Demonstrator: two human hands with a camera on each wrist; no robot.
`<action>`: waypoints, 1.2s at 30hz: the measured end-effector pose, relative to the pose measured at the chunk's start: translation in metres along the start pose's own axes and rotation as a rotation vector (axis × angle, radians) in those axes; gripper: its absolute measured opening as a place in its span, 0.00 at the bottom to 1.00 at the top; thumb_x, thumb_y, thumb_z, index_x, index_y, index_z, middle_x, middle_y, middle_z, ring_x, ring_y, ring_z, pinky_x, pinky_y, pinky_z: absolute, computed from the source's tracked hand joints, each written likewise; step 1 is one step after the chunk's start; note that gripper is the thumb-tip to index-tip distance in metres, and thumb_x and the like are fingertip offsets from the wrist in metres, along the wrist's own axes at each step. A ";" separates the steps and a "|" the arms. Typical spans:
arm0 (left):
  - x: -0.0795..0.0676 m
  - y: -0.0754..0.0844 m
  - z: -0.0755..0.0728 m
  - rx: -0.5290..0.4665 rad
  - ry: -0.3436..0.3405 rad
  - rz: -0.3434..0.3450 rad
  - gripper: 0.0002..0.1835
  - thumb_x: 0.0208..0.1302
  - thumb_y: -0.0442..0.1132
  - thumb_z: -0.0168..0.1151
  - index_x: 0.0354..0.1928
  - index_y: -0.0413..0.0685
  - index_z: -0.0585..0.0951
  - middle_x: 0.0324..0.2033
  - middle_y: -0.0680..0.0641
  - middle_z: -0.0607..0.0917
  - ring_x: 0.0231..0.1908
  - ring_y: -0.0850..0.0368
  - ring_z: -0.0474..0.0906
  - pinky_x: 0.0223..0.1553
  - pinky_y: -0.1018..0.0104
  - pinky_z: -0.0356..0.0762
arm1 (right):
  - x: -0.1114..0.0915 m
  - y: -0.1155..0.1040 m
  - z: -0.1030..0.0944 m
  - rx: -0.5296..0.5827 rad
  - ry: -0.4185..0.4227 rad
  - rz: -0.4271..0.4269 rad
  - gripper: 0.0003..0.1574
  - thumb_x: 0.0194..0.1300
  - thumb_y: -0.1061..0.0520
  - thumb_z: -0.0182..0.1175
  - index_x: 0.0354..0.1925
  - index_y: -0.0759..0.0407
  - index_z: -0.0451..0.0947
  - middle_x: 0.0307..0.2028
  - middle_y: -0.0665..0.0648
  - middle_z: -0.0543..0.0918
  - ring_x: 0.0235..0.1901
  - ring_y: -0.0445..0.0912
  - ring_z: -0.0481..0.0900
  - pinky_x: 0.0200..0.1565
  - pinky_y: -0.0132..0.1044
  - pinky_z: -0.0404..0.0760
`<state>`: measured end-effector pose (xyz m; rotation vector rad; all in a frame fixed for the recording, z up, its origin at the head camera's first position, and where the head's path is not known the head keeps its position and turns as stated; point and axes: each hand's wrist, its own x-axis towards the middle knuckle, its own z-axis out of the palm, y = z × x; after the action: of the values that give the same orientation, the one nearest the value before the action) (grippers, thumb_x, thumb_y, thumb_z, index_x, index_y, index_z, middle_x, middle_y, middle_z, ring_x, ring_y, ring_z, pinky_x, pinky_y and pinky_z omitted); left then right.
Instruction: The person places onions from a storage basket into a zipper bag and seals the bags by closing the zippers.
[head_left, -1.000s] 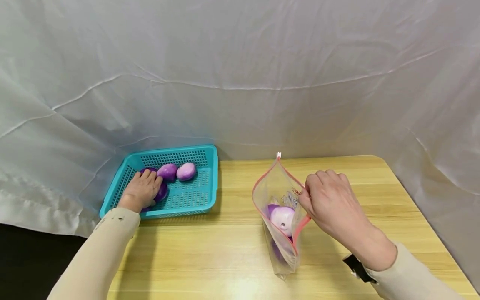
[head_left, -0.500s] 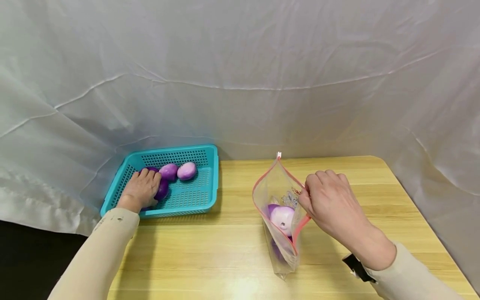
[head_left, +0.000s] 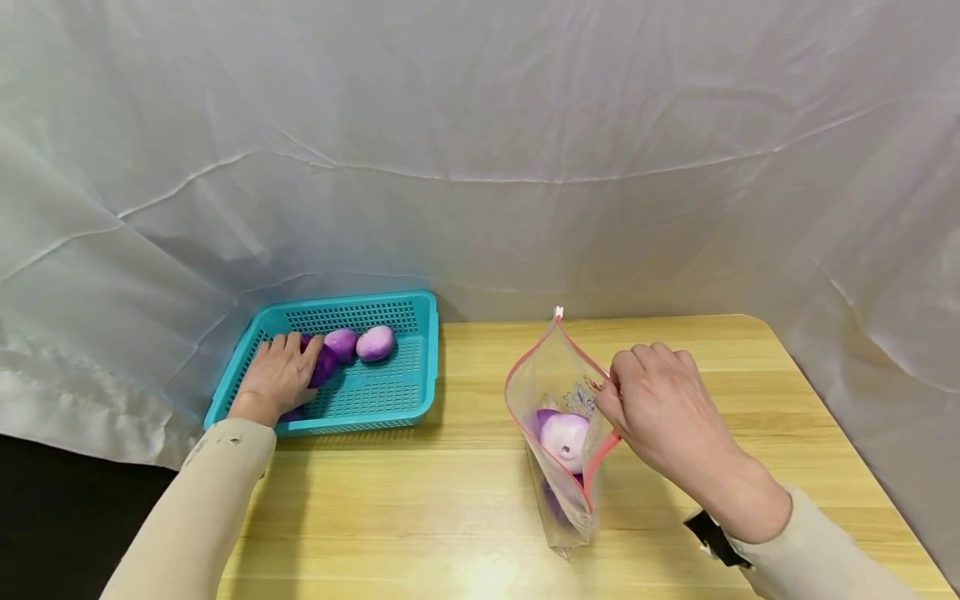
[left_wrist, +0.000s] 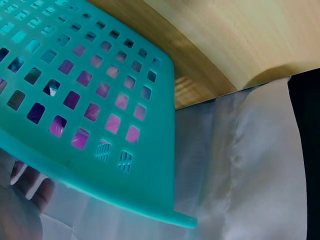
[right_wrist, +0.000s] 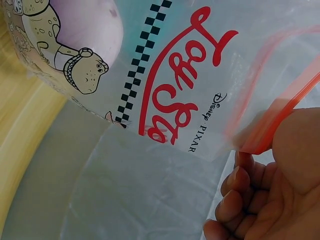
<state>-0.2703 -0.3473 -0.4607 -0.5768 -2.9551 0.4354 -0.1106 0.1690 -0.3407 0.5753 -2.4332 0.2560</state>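
Note:
In the head view my left hand (head_left: 276, 377) is inside the left end of a teal plastic basket (head_left: 430, 358), over smooth, round, dark purple things (head_left: 325, 367) that look like onions. Its palm hides what lies under it, and I cannot tell whether the fingers grip one. Beside it lie a mid-purple one (head_left: 342, 344) and a pale lilac one (head_left: 376, 342). My right hand (head_left: 660, 408) pinches the red zip edge of a clear zip bag (head_left: 558, 367), which stands with its mouth spread. Inside the bag are a pale lilac one (head_left: 564, 440) and darker purple ones.
A white slider (head_left: 558, 312) sits at the far corner of the bag's zip. Basket and bag stand on a light wooden table (head_left: 420, 517). Pale grey cloth (head_left: 480, 242) hangs behind the table and along its sides.
My left hand has shifted slightly left in the basket, and the dark purple things beside it have moved a little. My right hand and the bag have stayed in place.

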 end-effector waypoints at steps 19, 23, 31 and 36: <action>0.005 0.001 -0.015 0.051 0.266 0.044 0.51 0.54 0.55 0.83 0.68 0.33 0.64 0.59 0.29 0.73 0.59 0.31 0.70 0.63 0.36 0.70 | 0.000 -0.002 -0.005 0.000 -0.027 0.038 0.12 0.59 0.60 0.56 0.21 0.53 0.66 0.19 0.47 0.64 0.23 0.49 0.65 0.30 0.43 0.61; 0.009 0.006 -0.021 0.044 0.290 0.046 0.50 0.56 0.54 0.82 0.68 0.33 0.64 0.60 0.29 0.73 0.60 0.31 0.70 0.64 0.37 0.69 | 0.000 -0.002 -0.006 0.001 -0.026 0.040 0.12 0.58 0.60 0.56 0.21 0.52 0.66 0.19 0.47 0.64 0.22 0.49 0.65 0.31 0.43 0.61; 0.017 0.017 -0.030 0.031 0.309 0.045 0.47 0.61 0.56 0.78 0.69 0.33 0.64 0.60 0.30 0.73 0.61 0.32 0.70 0.66 0.38 0.69 | 0.001 -0.002 -0.006 -0.001 -0.027 0.049 0.12 0.57 0.60 0.56 0.21 0.52 0.66 0.19 0.47 0.64 0.22 0.49 0.65 0.31 0.42 0.60; 0.021 0.024 -0.036 0.034 0.326 0.044 0.47 0.61 0.56 0.78 0.68 0.34 0.64 0.60 0.31 0.73 0.61 0.33 0.70 0.66 0.39 0.69 | 0.001 -0.001 -0.005 -0.004 -0.015 0.043 0.12 0.57 0.61 0.55 0.20 0.53 0.65 0.19 0.48 0.64 0.22 0.49 0.64 0.30 0.42 0.59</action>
<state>-0.2761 -0.3088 -0.4327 -0.6416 -2.6248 0.3555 -0.1081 0.1699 -0.3359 0.5253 -2.4621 0.2660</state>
